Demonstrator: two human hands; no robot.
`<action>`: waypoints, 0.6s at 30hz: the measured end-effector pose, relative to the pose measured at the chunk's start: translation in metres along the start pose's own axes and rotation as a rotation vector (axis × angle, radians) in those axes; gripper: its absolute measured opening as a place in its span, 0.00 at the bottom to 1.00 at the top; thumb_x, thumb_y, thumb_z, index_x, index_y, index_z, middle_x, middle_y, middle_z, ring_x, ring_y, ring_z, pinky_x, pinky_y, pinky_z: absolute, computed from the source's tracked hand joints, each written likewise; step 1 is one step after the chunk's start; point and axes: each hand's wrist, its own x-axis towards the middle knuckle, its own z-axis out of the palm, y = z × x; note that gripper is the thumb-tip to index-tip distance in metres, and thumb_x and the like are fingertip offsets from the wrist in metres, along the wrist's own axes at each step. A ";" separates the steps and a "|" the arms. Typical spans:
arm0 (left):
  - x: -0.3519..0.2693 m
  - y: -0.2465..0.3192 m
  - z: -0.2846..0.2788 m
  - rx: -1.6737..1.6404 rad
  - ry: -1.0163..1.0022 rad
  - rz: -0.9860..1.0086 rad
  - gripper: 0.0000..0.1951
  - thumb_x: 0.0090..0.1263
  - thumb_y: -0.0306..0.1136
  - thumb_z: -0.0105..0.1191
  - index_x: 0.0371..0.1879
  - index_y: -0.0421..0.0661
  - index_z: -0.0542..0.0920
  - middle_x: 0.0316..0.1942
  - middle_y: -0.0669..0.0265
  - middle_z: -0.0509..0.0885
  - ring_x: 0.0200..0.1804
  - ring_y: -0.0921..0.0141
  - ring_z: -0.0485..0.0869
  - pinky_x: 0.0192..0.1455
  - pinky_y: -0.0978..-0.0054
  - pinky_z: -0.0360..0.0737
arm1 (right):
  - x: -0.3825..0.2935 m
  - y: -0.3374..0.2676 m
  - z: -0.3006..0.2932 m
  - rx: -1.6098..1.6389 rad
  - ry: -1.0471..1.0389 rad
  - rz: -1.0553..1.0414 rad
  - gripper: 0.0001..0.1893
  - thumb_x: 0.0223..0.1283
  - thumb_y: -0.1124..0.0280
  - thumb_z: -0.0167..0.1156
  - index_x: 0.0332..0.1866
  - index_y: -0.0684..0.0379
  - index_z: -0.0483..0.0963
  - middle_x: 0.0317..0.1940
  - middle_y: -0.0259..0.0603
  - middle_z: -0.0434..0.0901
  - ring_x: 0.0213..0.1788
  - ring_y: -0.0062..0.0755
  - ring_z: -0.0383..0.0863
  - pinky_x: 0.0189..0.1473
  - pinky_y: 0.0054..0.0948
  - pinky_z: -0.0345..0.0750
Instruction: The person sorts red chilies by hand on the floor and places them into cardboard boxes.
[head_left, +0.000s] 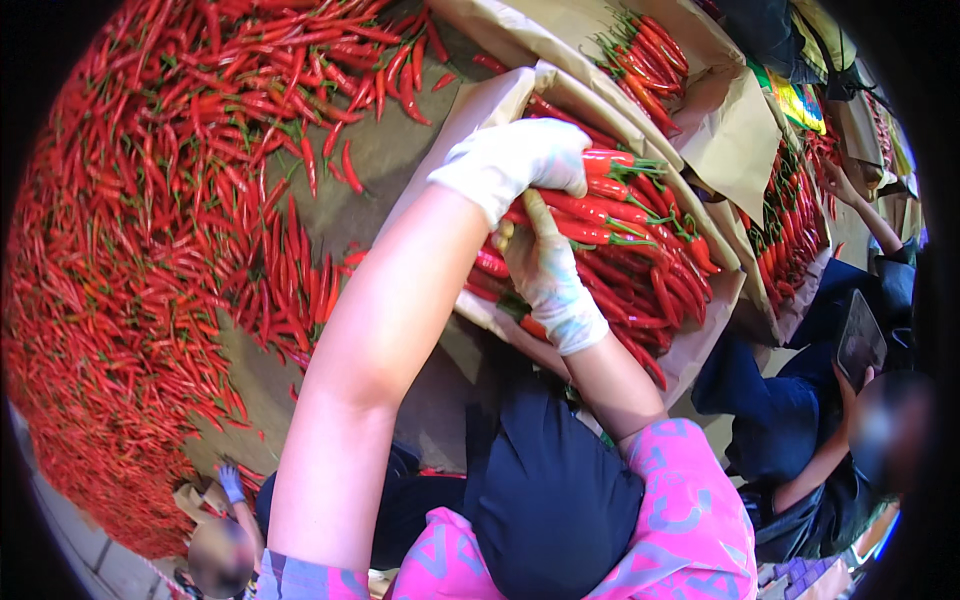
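Observation:
My left hand (521, 161), in a whitish cotton glove, curls over a bunch of red chili peppers (600, 187) with green stems pointing right. Just below it, my right hand (555, 277), in a stained glove, has its thumb raised against the bunch; its fingertips are partly hidden, and whether they grip any peppers cannot be told. Both hands are over a paper-lined box (701, 341) filled with red chili peppers (637, 289), most lying with their stems to the right.
A large heap of loose red chilies (150, 225) spreads over the floor at left. Another paper-lined box with chilies (652, 60) stands beyond, a third (787, 232) at right. A person (795, 420) sits at right holding a flat dark device (860, 341); another's gloved hand (232, 484) is lower left.

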 end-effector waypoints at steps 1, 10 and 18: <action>0.021 0.004 -0.004 0.067 -0.037 0.011 0.23 0.53 0.34 0.59 0.50 0.43 0.74 0.46 0.54 0.79 0.52 0.58 0.76 0.55 0.67 0.70 | 0.015 -0.007 0.003 0.125 -0.001 -0.036 0.19 0.64 0.63 0.51 0.57 0.58 0.65 0.55 0.40 0.71 0.56 0.35 0.72 0.59 0.34 0.70; 0.076 -0.018 -0.002 0.603 0.276 0.216 0.20 0.58 0.31 0.51 0.52 0.48 0.73 0.50 0.58 0.78 0.52 0.61 0.76 0.56 0.68 0.71 | -0.010 -0.082 0.011 -1.294 -0.162 -0.146 0.11 0.55 0.76 0.57 0.44 0.62 0.75 0.39 0.40 0.80 0.43 0.27 0.79 0.51 0.27 0.73; 0.022 -0.033 0.019 0.620 0.544 0.525 0.14 0.56 0.29 0.50 0.42 0.50 0.79 0.41 0.68 0.80 0.49 0.69 0.77 0.55 0.66 0.71 | 0.064 -0.165 -0.019 -2.351 0.018 -1.035 0.17 0.55 0.65 0.56 0.52 0.52 0.73 0.48 0.42 0.75 0.51 0.42 0.73 0.53 0.38 0.70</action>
